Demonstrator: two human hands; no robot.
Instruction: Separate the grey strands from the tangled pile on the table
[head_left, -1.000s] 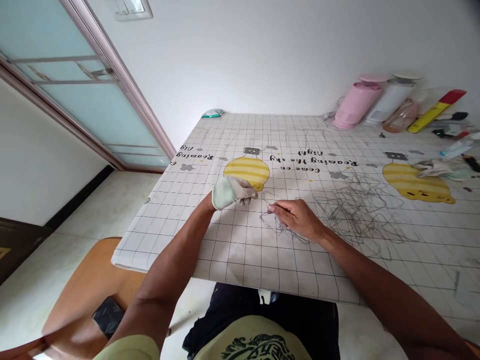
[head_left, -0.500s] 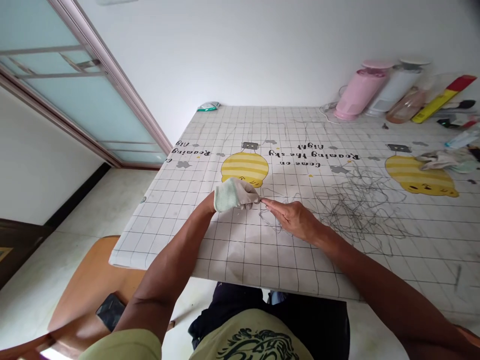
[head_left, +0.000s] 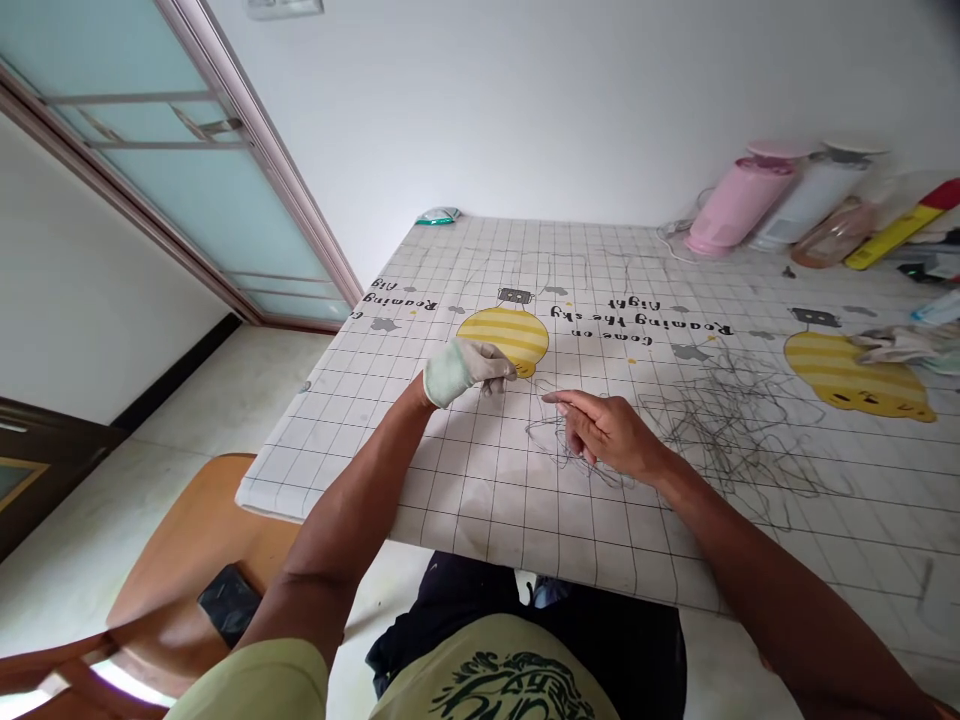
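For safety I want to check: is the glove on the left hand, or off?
On: a pale fabric glove covers the left hand up to the wrist.

Table [head_left: 480, 510] at centre of frame, a tangle of wire [head_left: 720, 430] on its right half, a smaller wire loop [head_left: 559, 445] to the left of the tangle. Bottles [head_left: 780, 200] along the far edge, upper right; cloth [head_left: 900, 345] below them, right edge. Sliding door [head_left: 187, 170] upper left; chair [head_left: 195, 560] lower left.

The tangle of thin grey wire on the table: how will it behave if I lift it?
This wire is probably light, its strands being hair-thin; its open loops suggest springiness, and may snag each other.
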